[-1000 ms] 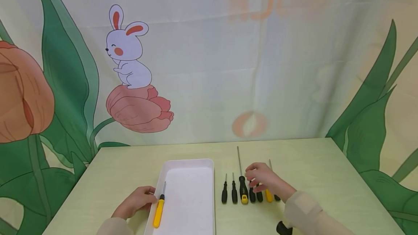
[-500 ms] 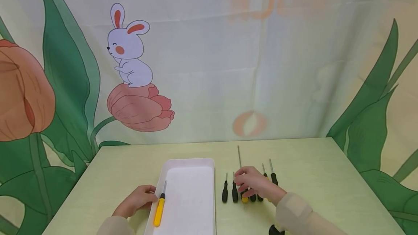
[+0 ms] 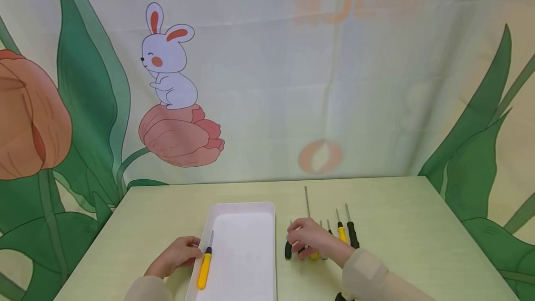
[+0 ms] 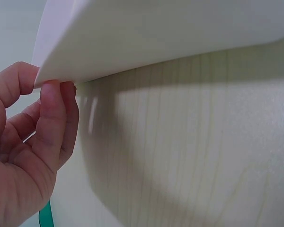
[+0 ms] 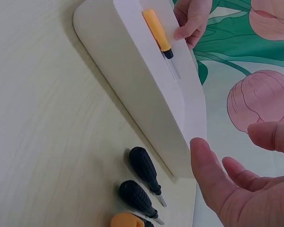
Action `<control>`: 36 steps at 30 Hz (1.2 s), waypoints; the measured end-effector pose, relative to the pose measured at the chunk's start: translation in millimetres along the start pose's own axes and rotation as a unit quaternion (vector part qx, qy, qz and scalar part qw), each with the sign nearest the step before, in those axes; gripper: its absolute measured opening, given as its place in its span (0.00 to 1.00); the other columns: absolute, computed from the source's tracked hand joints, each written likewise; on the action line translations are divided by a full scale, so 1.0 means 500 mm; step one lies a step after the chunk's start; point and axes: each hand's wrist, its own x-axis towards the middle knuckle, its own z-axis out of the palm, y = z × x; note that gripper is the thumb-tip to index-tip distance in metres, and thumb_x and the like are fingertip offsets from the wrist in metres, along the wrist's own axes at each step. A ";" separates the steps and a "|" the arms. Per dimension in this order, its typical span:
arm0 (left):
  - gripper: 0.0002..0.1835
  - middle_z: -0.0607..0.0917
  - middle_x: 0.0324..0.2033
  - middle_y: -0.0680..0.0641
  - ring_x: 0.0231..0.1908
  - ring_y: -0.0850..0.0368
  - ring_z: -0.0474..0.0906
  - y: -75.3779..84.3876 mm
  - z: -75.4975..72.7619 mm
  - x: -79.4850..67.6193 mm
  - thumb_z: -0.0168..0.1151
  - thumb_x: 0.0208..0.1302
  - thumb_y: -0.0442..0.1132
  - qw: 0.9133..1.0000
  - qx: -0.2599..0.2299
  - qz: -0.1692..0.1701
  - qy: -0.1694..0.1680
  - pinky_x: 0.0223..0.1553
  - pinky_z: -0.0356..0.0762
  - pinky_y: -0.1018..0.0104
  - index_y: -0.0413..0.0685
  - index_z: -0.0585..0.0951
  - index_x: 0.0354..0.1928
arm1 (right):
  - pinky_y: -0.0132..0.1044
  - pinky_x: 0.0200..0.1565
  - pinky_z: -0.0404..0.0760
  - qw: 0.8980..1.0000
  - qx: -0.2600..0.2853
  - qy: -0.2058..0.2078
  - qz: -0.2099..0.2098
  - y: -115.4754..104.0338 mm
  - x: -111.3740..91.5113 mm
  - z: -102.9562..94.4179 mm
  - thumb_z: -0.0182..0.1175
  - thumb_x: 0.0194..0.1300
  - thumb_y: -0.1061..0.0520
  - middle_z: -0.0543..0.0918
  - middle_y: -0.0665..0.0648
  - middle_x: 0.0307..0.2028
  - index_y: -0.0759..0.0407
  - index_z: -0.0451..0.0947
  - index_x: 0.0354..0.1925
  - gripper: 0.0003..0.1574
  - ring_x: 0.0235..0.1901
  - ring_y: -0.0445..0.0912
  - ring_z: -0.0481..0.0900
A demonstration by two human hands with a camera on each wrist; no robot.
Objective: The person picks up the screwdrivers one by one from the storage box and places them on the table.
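My left hand [image 3: 177, 254] pinches the left rim of a white tray [image 3: 244, 254] between thumb and fingers; the left wrist view shows the fingertips [image 4: 51, 90] right at the tray's edge. Inside the tray, along its left side, lies a yellow-handled screwdriver [image 3: 204, 271] with a black collar. To the tray's right, my right hand [image 3: 315, 238] hovers over a row of screwdrivers with loosely bent fingers, holding nothing. It partly hides the row. Nearest the tray lies a small black screwdriver [image 5: 144, 165], beside another black screwdriver [image 5: 135, 196]. A long screwdriver [image 3: 307, 201] shows its shaft behind the hand.
Right of my right hand lie a yellow-handled screwdriver [image 3: 342, 233] and a black-handled one [image 3: 353, 236]. A black object [image 3: 340, 297] shows below my right sleeve at the frame's bottom. Behind the pale wooden table [image 3: 418, 226] hangs a printed curtain [image 3: 259, 106].
My right hand has moved left along the row, from above its right-hand screwdrivers to those nearer the tray, uncovering the ones on the right. My left hand stays at the tray rim.
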 end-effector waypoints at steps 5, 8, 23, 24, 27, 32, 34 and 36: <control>0.21 0.76 0.32 0.43 0.28 0.57 0.71 0.003 0.000 -0.001 0.58 0.49 0.31 1.000 -0.002 -0.001 0.000 0.30 0.73 0.69 0.32 0.71 0.47 | 0.37 0.25 0.78 1.000 0.003 -0.014 0.000 -0.005 0.004 0.014 0.54 0.52 0.59 0.78 0.62 0.31 0.67 0.65 0.46 0.23 0.24 0.45 0.76; 0.20 0.76 0.32 0.43 0.27 0.57 0.71 0.005 0.000 -0.001 0.58 0.49 0.31 1.000 -0.003 0.001 0.000 0.30 0.73 0.69 0.32 0.71 0.47 | 0.36 0.24 0.78 1.000 0.007 -0.022 -0.002 -0.007 0.007 0.024 0.54 0.51 0.60 0.78 0.62 0.30 0.68 0.65 0.47 0.23 0.23 0.45 0.76; 0.19 0.76 0.32 0.43 0.29 0.56 0.70 0.013 -0.002 0.000 0.58 0.49 0.32 1.000 -0.003 -0.008 -0.005 0.31 0.72 0.70 0.34 0.72 0.46 | 0.37 0.24 0.78 0.999 0.033 -0.029 -0.008 -0.011 0.030 0.083 0.55 0.51 0.61 0.78 0.65 0.34 0.69 0.65 0.45 0.22 0.25 0.45 0.77; 0.19 0.76 0.32 0.43 0.29 0.56 0.70 0.014 -0.002 -0.001 0.58 0.50 0.32 1.000 -0.003 -0.009 -0.004 0.31 0.72 0.70 0.34 0.72 0.46 | 0.37 0.24 0.78 0.999 0.037 -0.031 -0.007 -0.011 0.032 0.087 0.55 0.51 0.62 0.78 0.66 0.35 0.69 0.65 0.45 0.22 0.25 0.46 0.77; 0.19 0.75 0.32 0.43 0.29 0.56 0.70 0.018 -0.001 -0.001 0.57 0.49 0.31 1.000 -0.005 -0.010 -0.003 0.31 0.72 0.70 0.34 0.71 0.46 | 0.37 0.25 0.78 0.998 0.046 -0.035 0.000 -0.014 0.037 0.097 0.55 0.51 0.62 0.78 0.67 0.36 0.69 0.65 0.45 0.22 0.26 0.47 0.77; 0.20 0.76 0.32 0.43 0.28 0.56 0.70 0.023 0.000 -0.003 0.57 0.49 0.30 1.000 -0.015 -0.009 0.001 0.30 0.72 0.69 0.33 0.71 0.46 | 0.37 0.24 0.78 0.998 0.054 -0.037 0.014 -0.018 0.050 0.114 0.55 0.51 0.62 0.77 0.66 0.36 0.69 0.66 0.44 0.21 0.26 0.47 0.78; 0.20 0.76 0.32 0.43 0.28 0.56 0.70 0.026 0.000 -0.003 0.57 0.49 0.31 1.000 -0.013 -0.010 0.002 0.30 0.72 0.69 0.33 0.71 0.46 | 0.37 0.24 0.78 0.997 0.058 -0.036 0.018 -0.018 0.056 0.121 0.56 0.51 0.62 0.77 0.66 0.36 0.68 0.66 0.44 0.21 0.26 0.47 0.78; 0.20 0.76 0.32 0.43 0.28 0.56 0.71 0.028 0.001 -0.003 0.57 0.49 0.31 1.000 -0.013 -0.011 0.002 0.30 0.72 0.69 0.33 0.71 0.46 | 0.37 0.24 0.78 0.997 0.062 -0.036 0.020 -0.018 0.063 0.130 0.56 0.51 0.62 0.77 0.65 0.35 0.68 0.66 0.43 0.20 0.26 0.47 0.78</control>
